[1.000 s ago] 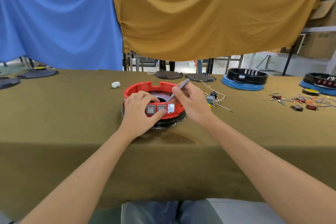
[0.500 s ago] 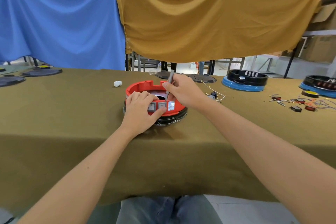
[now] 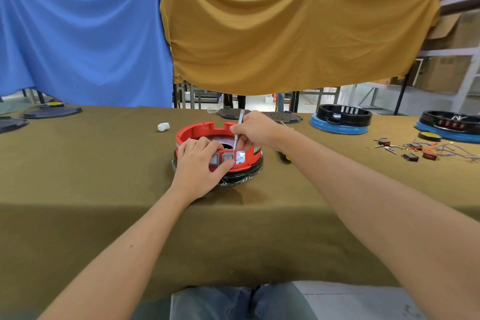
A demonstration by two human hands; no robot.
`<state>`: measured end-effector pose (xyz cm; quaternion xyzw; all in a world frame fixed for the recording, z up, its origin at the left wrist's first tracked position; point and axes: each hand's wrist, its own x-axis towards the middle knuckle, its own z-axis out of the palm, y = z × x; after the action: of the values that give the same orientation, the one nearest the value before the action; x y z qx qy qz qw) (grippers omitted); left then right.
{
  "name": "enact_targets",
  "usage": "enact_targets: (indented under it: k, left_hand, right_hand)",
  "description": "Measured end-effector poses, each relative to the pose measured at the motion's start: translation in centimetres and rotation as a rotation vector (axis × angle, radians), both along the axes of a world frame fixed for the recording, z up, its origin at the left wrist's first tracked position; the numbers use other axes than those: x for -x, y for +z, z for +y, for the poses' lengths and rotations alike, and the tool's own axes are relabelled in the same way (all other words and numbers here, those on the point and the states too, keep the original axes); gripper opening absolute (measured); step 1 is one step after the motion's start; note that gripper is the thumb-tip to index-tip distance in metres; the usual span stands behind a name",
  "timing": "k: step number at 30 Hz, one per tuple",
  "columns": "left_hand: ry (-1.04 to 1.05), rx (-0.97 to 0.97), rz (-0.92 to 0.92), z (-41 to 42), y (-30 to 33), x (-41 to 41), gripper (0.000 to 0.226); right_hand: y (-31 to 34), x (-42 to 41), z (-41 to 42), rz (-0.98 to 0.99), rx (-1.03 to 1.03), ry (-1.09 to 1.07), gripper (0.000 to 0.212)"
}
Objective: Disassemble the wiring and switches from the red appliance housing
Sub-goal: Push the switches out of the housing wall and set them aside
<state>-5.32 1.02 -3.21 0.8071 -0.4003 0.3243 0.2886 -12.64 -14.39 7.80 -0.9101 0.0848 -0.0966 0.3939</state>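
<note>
A round red appliance housing [image 3: 197,131] on a black base stands on the olive cloth in the middle of the table. Grey rocker switches [image 3: 228,157] sit in its front wall. My left hand [image 3: 198,166] grips that front wall, fingers over the rim and thumb below the switches. My right hand [image 3: 255,128] holds a slim grey screwdriver [image 3: 238,130] almost upright, its tip down inside the housing just behind the switches. The wiring inside is hidden by my hands.
Black housings on blue bases [image 3: 340,118] stand at the right, with loose switches and wires [image 3: 426,150] and a yellow tape roll [image 3: 428,135]. Black discs [image 3: 52,112] lie far left and behind the housing. A white wad [image 3: 163,126] lies left of it.
My right hand has swung the screwdriver from a slant to nearly upright and brought its tip down inside the housing behind the switches. My left hand keeps its grip.
</note>
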Motion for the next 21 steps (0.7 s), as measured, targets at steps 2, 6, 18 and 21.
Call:
enact_targets:
  k: [2, 6, 18, 21]
  left_hand:
    - [-0.001, 0.002, -0.002, -0.1, 0.0, -0.1, 0.055]
    - [-0.004, 0.002, -0.004, -0.1, 0.0, -0.1, 0.053]
    - [-0.013, 0.017, 0.001, 0.0, 0.0, 0.0, 0.054]
    - [-0.014, 0.018, 0.001, -0.1, 0.1, 0.0, 0.055]
  right_hand:
    - [-0.3, 0.3, 0.1, -0.067, 0.009, 0.021, 0.021]
    - [-0.9, 0.4, -0.1, -0.215, 0.046, 0.028, 0.022]
    - [-1.4, 1.1, 0.5, -0.225, 0.179, 0.071, 0.019]
    - [-1.4, 1.0, 0.5, -0.220, 0.203, 0.070, 0.019]
